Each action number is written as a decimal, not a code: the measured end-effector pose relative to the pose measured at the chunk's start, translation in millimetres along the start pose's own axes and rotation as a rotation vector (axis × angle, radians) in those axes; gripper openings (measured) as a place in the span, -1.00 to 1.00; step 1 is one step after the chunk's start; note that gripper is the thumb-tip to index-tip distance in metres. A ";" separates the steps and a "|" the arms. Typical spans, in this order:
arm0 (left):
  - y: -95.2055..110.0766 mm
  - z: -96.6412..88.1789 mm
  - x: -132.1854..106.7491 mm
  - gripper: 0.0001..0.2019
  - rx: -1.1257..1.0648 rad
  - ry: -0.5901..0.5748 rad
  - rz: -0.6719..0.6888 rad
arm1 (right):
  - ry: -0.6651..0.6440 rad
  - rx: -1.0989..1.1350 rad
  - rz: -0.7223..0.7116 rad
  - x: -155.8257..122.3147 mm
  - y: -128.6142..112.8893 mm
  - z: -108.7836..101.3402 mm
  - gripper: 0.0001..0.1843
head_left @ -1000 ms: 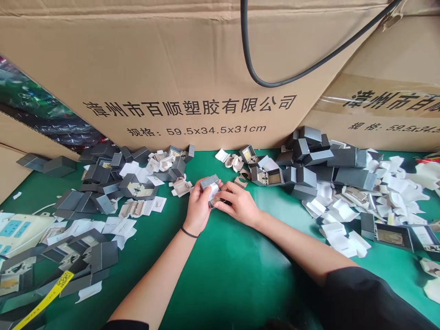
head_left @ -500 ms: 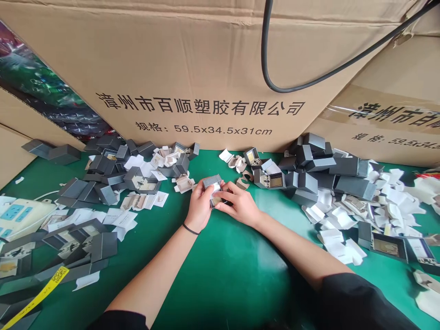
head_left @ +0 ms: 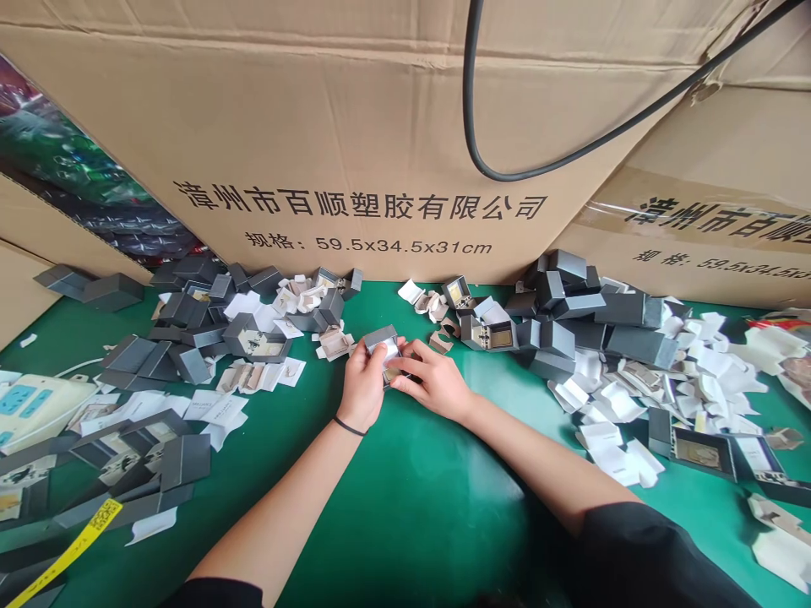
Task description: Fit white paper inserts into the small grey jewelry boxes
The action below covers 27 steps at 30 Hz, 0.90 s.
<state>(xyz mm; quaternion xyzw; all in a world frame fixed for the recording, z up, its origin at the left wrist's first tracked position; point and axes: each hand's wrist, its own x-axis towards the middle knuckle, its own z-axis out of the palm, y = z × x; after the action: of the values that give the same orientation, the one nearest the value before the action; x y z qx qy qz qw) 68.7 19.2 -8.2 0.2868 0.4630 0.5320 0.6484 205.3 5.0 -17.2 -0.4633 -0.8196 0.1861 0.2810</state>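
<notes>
Between my two hands is a small dark grey hinged box [head_left: 383, 337], its lid raised and a pale lining showing inside. My left hand [head_left: 363, 384] is closed around the box's left side, thumb laid over the front of the lid. From the right, my right hand [head_left: 437, 378] has its fingers on the box's lower part, over the inside. Those fingers partly hide the contents. Folded cardboard inserts [head_left: 334, 343] lie on the green table [head_left: 380, 507] just left of the held box. Further right sits an open grey box [head_left: 487, 334].
Grey boxes [head_left: 190, 308] and white paper slips [head_left: 215, 407] heap up on the left, beside a power strip [head_left: 38, 405]. More grey boxes [head_left: 570, 312] and torn white inserts [head_left: 690, 363] cover the right. A large carton [head_left: 355, 127] stands behind; a black cable [head_left: 507, 173] hangs before it.
The view has shifted slightly, so the scene sits a little left and lower. Both hands stay on the small box, with the right fingers slightly shifted over its lower part.
</notes>
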 end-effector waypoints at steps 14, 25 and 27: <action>7.0 -0.1 -1.5 -0.73 -0.032 0.022 -0.032 | -0.025 -0.115 -0.084 -0.7 -1.9 1.4 -0.46; 5.6 -0.6 -1.3 -0.80 -0.042 -0.016 0.024 | 0.024 -0.142 -0.128 -1.4 -7.1 2.9 -0.42; 5.7 -1.4 0.3 -0.78 -0.059 -0.049 0.011 | 0.023 -0.143 -0.116 -1.1 -6.9 2.4 -0.45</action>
<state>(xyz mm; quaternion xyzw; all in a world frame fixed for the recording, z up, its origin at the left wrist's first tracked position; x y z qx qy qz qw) 65.0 20.8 -4.0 0.2833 0.4295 0.5418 0.6647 199.7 0.5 -15.5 -0.4362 -0.8529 0.1053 0.2669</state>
